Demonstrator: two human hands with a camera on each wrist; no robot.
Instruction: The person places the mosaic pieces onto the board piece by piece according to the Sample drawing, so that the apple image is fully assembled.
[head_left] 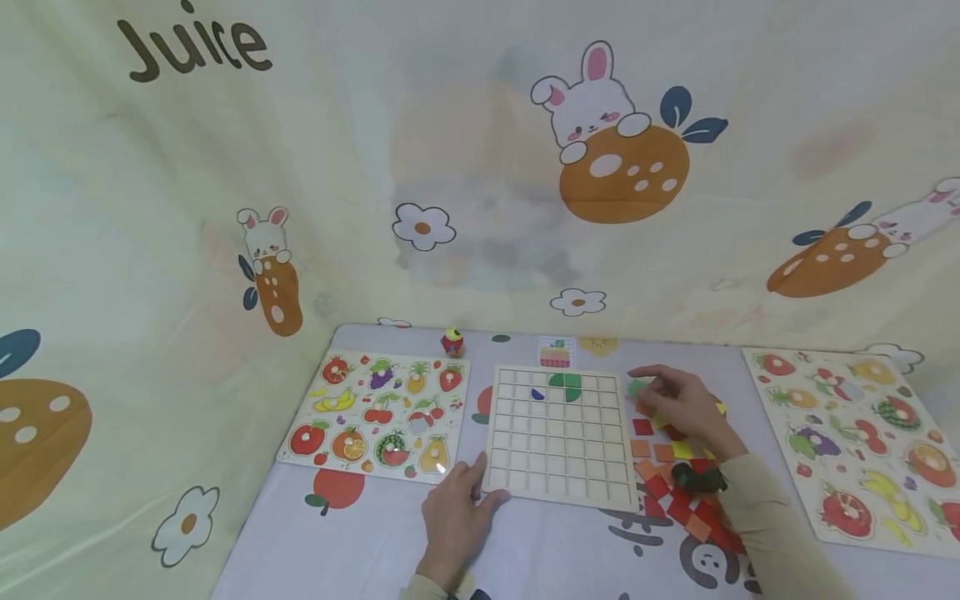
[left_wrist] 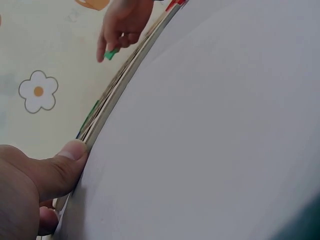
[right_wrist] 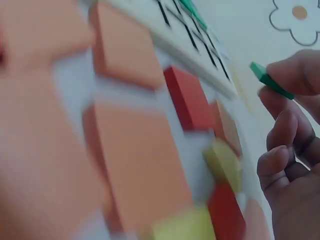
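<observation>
A pale wooden grid board (head_left: 558, 454) lies on the table. Three green pieces (head_left: 566, 383) and a small blue piece (head_left: 537, 394) sit in its far cells. My left hand (head_left: 457, 512) holds the board's near left corner, thumb against the front edge and forefinger along the left side. In the left wrist view, the thumb (left_wrist: 60, 170) presses that edge. Beyond the board's right side, my right hand (head_left: 678, 404) pinches a small flat green piece (right_wrist: 270, 80) between thumb and forefinger, raised above the loose tiles. Its other fingers are curled.
Red, orange and yellow tiles (head_left: 663, 483) lie scattered right of the board, with a dark green object (head_left: 697, 477) among them. Fruit puzzle boards (head_left: 375, 417) flank both sides. Behind the grid stand a small picture card (head_left: 557, 352) and a red-yellow figure (head_left: 452, 342).
</observation>
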